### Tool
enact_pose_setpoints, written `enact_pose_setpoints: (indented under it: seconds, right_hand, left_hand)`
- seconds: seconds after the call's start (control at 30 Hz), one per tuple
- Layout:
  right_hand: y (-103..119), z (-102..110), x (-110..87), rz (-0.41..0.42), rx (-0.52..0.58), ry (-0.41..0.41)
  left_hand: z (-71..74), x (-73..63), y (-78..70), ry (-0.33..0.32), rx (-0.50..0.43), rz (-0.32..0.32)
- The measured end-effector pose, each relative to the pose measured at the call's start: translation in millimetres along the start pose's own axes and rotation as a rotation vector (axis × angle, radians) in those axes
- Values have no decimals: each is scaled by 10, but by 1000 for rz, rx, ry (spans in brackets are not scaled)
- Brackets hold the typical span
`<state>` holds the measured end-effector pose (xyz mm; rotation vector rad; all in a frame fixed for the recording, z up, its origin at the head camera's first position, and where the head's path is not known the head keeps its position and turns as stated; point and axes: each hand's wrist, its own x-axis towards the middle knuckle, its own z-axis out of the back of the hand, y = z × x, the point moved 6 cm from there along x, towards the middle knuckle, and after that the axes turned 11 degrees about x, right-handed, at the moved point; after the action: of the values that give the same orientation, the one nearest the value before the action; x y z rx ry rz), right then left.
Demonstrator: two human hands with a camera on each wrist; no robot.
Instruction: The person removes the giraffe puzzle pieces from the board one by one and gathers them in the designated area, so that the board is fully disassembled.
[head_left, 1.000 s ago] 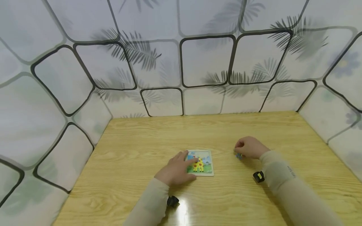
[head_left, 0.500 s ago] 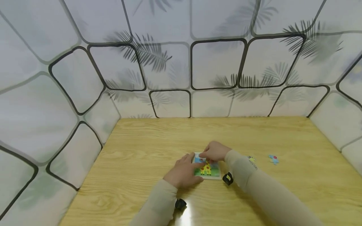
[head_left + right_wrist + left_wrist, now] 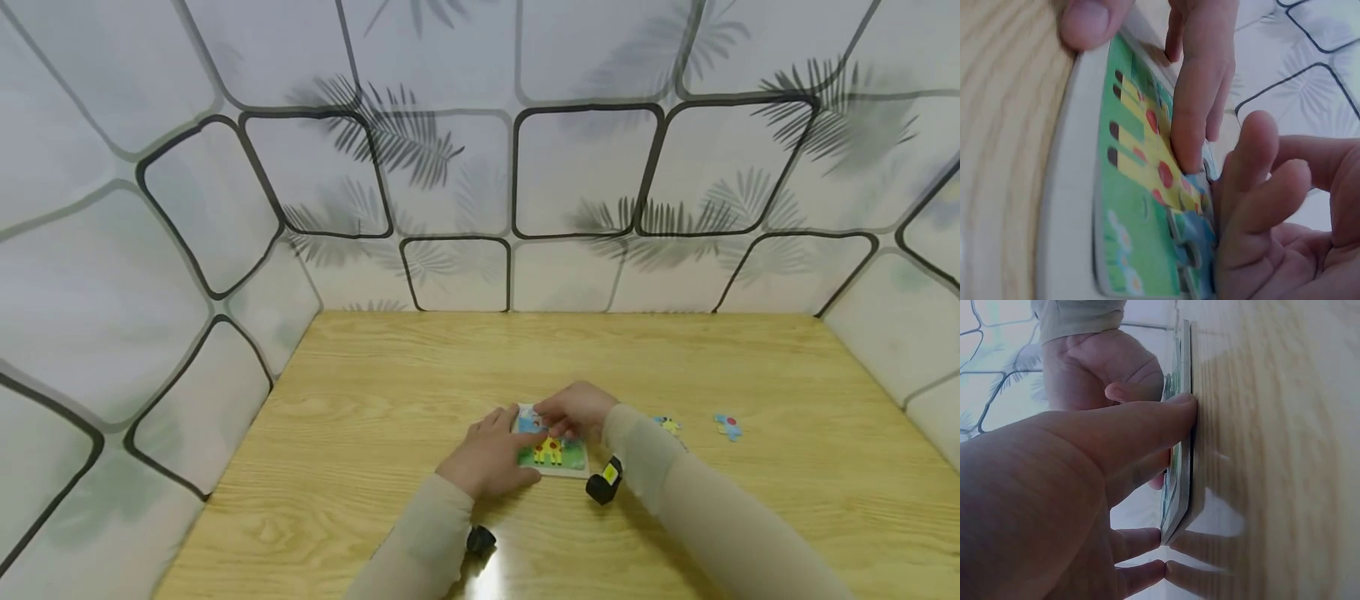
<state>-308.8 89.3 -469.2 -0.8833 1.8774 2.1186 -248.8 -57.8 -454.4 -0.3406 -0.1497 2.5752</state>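
A small framed jigsaw puzzle (image 3: 567, 459) with a yellow giraffe on green lies flat on the table between my hands. My left hand (image 3: 487, 454) rests spread over its left side. In the left wrist view, the thumb touches the frame's near edge and other fingertips meet its far corner. The left index finger (image 3: 1194, 119) presses on the picture. My right hand (image 3: 581, 408) is over the puzzle's upper right, fingers bent, holding a blue puzzle piece (image 3: 1192, 231) against the board. Its pinching fingertips are mostly hidden.
Two loose puzzle pieces lie right of the puzzle: a yellow and blue piece (image 3: 667, 424), partly behind the right sleeve, and a blue piece with a red spot (image 3: 727, 427). A patterned wall (image 3: 562, 275) borders the wooden table (image 3: 375, 375) at the back.
My right hand has moved left from the loose pieces onto the puzzle, and its wrist has turned slightly since. The left hand stays on the frame. The head view has shifted a little.
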Motion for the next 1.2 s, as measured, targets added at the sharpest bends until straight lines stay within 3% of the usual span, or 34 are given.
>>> enact_pose_setpoints:
  seconds: [0.1,0.3,0.4,0.47,0.57,0.67,0.77,1.2]
  right_hand:
    - [-28,-35,13,-11,53,5]
    - [48,-62,-82,56,-183,-36]
    - [68,-27,-119,61,-198,-31]
    - [58,-25,-115,52,-136,-1]
    - [-4,-34,-65,19,45,47]
    - [-79,-37,-23,-35,245,63]
    - [-116,-44,-10,-65,362,65]
    - [-142,-146,8,-28,383,28]
  left_hand:
    - [7,-11,2,5,-3,6]
    - [4,2,-15,3,4,-8]
    - [7,8,-16,2,10,-6]
    - [6,9,-3,3,22,1]
    - [9,1,16,8,24,5]
    - [6,-4,23,10,23,3]
    - [8,-13,28,4,28,4]
    - [-22,-2,59,-12,78,11]
